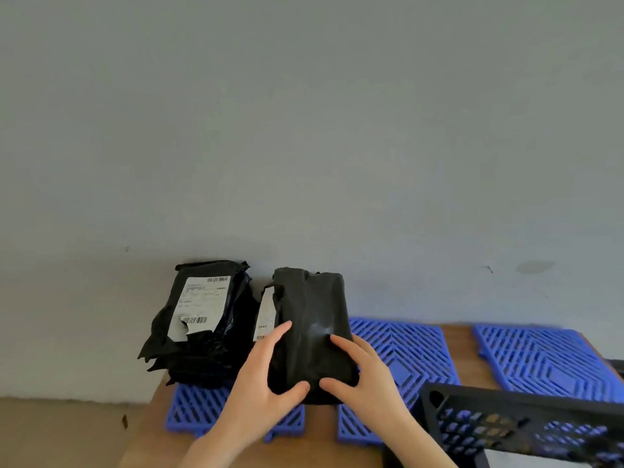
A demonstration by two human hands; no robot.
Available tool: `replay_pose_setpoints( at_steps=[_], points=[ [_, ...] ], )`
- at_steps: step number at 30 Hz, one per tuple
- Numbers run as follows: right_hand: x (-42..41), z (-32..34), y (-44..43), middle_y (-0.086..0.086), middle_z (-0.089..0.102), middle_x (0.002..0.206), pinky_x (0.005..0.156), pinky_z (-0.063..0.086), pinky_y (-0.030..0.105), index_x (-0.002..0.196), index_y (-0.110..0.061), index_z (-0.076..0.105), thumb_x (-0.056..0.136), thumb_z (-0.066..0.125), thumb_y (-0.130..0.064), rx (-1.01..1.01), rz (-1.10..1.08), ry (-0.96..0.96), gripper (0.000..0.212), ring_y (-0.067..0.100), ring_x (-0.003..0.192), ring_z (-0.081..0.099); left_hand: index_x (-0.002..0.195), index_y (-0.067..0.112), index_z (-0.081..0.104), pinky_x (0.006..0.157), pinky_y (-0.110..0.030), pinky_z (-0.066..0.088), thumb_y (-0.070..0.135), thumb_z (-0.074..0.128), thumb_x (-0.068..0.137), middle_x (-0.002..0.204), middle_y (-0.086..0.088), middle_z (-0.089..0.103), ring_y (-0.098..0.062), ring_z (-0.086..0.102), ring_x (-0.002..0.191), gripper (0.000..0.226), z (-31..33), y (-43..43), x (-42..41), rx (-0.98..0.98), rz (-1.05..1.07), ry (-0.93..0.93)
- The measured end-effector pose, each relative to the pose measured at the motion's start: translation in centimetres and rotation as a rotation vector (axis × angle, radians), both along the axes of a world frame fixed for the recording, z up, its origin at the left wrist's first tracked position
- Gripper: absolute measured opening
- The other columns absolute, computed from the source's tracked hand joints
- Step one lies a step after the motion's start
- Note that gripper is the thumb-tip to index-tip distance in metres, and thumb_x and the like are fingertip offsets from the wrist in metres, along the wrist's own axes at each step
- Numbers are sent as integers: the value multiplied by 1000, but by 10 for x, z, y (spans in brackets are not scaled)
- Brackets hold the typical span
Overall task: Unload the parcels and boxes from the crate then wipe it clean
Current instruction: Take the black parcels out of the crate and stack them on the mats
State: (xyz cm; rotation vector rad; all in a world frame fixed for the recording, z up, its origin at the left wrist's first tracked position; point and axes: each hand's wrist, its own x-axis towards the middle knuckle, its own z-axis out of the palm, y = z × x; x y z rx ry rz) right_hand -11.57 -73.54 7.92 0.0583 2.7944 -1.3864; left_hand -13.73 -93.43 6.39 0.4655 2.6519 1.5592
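Note:
A black plastic-wrapped parcel stands at the table's middle, held from both sides. My left hand grips its left side, thumb across the near lower face. My right hand grips the right side the same way. Left of it lies a stack of black parcels; the top one carries a torn white shipping label. A white label also shows on the held parcel's left side. The black perforated crate sits at the lower right, only its near rim and wall in view.
Blue plastic grid mats lie on the wooden table, another blue mat at the right. A grey wall rises directly behind the table. The floor shows past the table's left edge.

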Motion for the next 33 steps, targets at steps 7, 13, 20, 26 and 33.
replay_pose_setpoints(
  at_steps=[7, 13, 20, 26, 33],
  points=[
    [-50, -48, -49, -13, 27, 152, 107, 35, 23, 144, -34, 38, 81, 72, -39, 63, -76, -111, 71, 7, 134, 34, 134, 57, 33, 111, -27, 34, 53, 78, 63, 147, 10, 25, -10, 31, 137, 84, -42, -37, -55, -190, -76, -152],
    [-75, -75, -73, -10, 15, 157, 109, 30, 19, 149, -29, 31, 86, 69, -33, 73, -133, -162, 74, 9, 142, 23, 141, 44, 39, 114, -21, 28, 39, 80, 76, 157, 13, 5, -7, 24, 143, 77, -71, -46, -88, -243, -108, -135],
    [-105, -82, -75, -12, 11, 158, 108, 30, 18, 150, -31, 27, 89, 65, -34, 80, -141, -176, 72, 8, 143, 21, 143, 48, 33, 112, -27, 32, 48, 71, 81, 160, 12, -12, -21, 34, 140, 73, -80, -42, -113, -368, -68, -108],
    [-125, -82, -73, -11, 4, 160, 107, 35, 23, 151, -37, 20, 93, 59, -40, 95, -108, -193, 70, 12, 144, 21, 147, 39, 37, 115, -24, 25, 36, 72, 86, 155, 11, -31, -17, 14, 150, 70, -80, -37, -131, -316, -51, -61],
    [-114, -77, -70, -12, -2, 160, 108, 35, 24, 149, -43, 22, 95, 54, -43, 100, -100, -128, 63, 11, 146, 13, 151, 30, 34, 119, -30, 10, 36, 67, 89, 162, 4, -20, -16, -5, 151, 70, -73, -34, -114, -485, -8, 170]
  ],
)
